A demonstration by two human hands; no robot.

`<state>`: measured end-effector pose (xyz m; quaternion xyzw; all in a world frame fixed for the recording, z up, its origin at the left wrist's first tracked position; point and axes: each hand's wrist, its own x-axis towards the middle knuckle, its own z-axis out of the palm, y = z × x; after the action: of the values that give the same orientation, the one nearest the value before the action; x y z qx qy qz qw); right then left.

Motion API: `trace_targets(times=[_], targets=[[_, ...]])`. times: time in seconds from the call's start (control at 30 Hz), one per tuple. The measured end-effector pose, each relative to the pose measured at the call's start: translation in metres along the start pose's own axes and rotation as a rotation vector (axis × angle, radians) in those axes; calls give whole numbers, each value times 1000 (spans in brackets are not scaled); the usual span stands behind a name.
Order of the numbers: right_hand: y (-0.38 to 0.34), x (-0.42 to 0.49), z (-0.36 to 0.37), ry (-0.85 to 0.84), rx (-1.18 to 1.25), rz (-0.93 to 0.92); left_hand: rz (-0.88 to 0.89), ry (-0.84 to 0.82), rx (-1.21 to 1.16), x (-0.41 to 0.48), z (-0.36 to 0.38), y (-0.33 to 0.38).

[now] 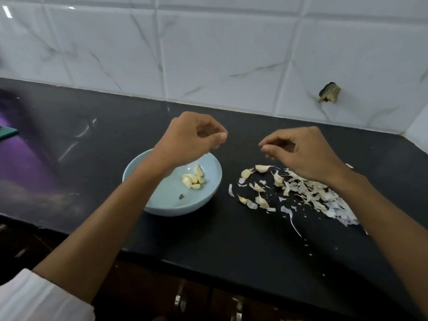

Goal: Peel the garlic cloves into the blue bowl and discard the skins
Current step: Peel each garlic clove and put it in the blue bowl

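The blue bowl (162, 200) sits on the black counter (231, 239) and holds several peeled garlic cloves (193, 178) and a small dark speck (181, 196). My left hand (192, 137) hovers above the bowl's far rim with its fingers loosely curled, and I see nothing in it. My right hand (298, 154) hovers to the right of the bowl, thumb and forefinger close together, with nothing visible between them. Below it lie several unpeeled cloves (261, 168) and a spread of papery skins (312, 193).
A white marble-tiled wall (208, 54) backs the counter, with a broken hole (328, 92) at the right. A green object (8, 133) shows at the left edge. The counter's front edge runs diagonally below the bowl, with cabinet handles (180, 297) beneath.
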<state>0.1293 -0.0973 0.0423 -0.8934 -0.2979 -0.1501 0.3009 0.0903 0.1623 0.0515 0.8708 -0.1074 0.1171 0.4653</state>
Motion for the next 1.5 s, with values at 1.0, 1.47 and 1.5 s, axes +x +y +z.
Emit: trace_targets(times=[1.0,1.47,1.5], targets=[[56,-7,-13,309,567,313,33,137,-712,62,165,26],[42,-9,-20,374,778,329,141,188,-782,60,167,33],[40,-9,-19,385,793,326,155,199,-784,60,167,33]])
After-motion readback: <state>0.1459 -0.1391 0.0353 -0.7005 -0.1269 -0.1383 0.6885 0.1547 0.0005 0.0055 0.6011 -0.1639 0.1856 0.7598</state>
